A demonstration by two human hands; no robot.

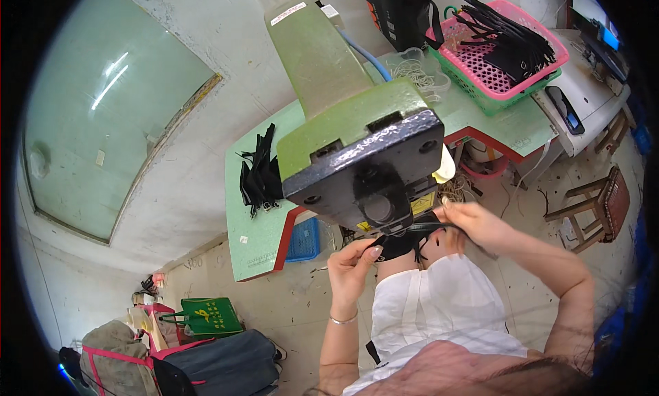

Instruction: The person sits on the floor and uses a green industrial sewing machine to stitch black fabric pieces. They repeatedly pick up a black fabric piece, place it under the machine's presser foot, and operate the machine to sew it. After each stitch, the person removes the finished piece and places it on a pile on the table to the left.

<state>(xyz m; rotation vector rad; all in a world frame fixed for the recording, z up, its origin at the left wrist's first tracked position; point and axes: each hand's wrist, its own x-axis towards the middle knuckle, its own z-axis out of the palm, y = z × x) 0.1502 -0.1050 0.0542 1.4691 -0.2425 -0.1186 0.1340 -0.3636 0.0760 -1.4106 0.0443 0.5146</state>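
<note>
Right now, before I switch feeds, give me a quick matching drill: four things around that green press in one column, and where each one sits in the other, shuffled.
Things:
1. black strap
2. pink basket
3. loose pile of black straps
4. green bag

Places:
A. on the floor, lower left
B. on the left end of the green table
C. stretched between the left hand and right hand, under the machine head
D. at the far right of the table, stacked in a green basket

Pairs: 1-C, 2-D, 3-B, 4-A
</note>
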